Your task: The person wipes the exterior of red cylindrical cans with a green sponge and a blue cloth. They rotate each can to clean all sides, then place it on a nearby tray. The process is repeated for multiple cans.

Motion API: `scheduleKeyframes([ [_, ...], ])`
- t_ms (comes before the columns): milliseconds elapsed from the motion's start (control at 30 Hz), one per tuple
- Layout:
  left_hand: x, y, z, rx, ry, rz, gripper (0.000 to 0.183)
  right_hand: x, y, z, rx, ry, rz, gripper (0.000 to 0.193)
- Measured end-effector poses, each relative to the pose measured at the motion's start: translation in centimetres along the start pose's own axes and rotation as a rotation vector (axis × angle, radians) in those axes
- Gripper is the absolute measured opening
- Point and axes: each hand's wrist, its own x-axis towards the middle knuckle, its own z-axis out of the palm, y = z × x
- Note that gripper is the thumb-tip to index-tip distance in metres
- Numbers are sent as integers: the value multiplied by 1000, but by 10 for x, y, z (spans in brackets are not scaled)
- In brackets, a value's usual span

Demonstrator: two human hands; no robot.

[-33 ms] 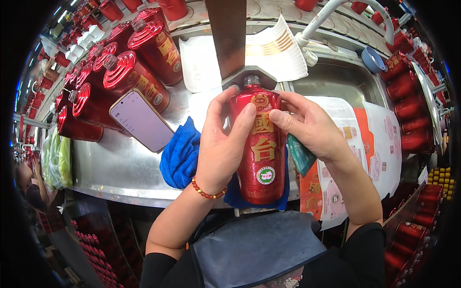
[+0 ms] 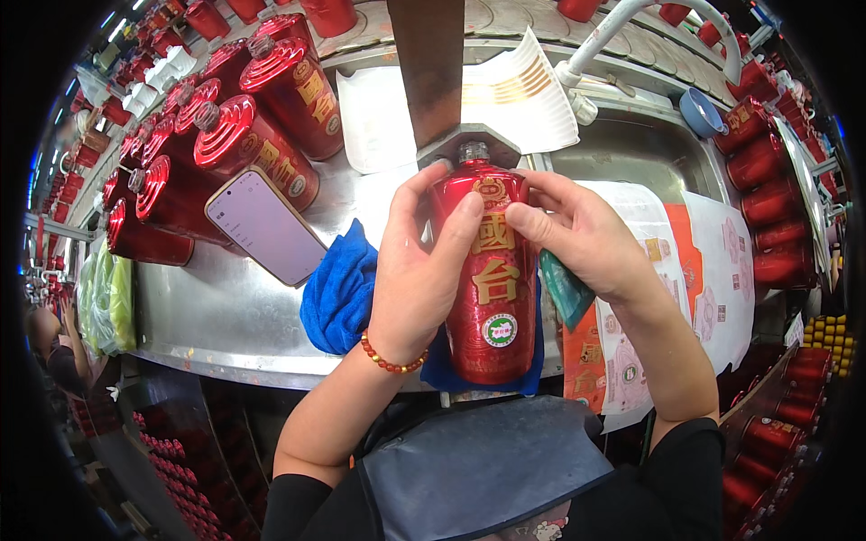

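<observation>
A glossy red bottle (image 2: 492, 347) with gold characters, a round green-and-white sticker and a clear glass neck lies in front of me, neck away from me. My left hand (image 2: 424, 239) grips its left side, thumb on the front. From the right, my right hand (image 2: 577, 230) holds it with the thumb pressed by the upper gold emblem. A flat teal piece (image 2: 566, 288) sticks out under my right palm; its kind is unclear. Part of a blue cloth (image 2: 442, 365) shows beneath the bottle. Fingers behind the bottle are hidden.
Several red bottles (image 2: 307, 99) stand at the left beside a tilted phone (image 2: 266, 225) and a crumpled blue cloth (image 2: 341, 293). Sticker sheets (image 2: 622, 352) lie right. Behind rise a metal post (image 2: 428, 72), a sink (image 2: 631, 144) and a blue bowl (image 2: 701, 113).
</observation>
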Motion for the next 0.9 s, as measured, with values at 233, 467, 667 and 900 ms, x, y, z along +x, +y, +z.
scheduleKeyframes([
  [233, 0, -4, 1, 13, -1, 60, 54, 6, -20, 0, -93, -67, 128, 58],
  [467, 0, -6, -1, 45, -17, 60, 57, 5, -21, -4, -144, -60, 87, 54],
  [667, -3, 5, 1, 66, -68, -3, 66, 17, -40, -46, -83, 35, -57, 38],
  [900, 0, -1, 1, 87, -66, 36, 66, 10, -65, -17, -402, -74, -187, 34],
])
